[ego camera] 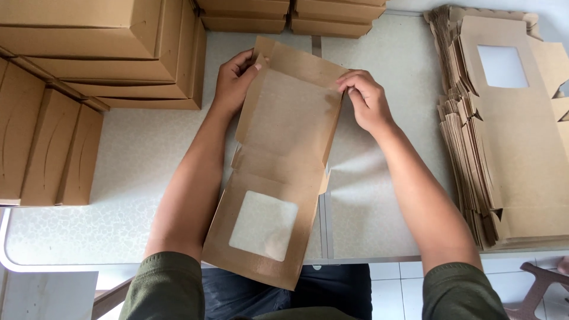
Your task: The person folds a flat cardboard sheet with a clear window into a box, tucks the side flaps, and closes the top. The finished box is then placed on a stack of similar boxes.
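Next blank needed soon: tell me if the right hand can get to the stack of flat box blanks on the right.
Probably yes. The right hand pinches the far edge of the flat windowed box blank, and only bare table lies between it and the stack of flat box blanks; it would need to let go first.

Packing workshop: stacked folded boxes [101, 53], flat blanks [504, 136].

Stack of flat, unfolded kraft box blanks [504, 136] with window cut-outs at table's right. Assembled kraft boxes [95, 53] stacked at left and along far edge. Pale patterned tabletop [136, 166].
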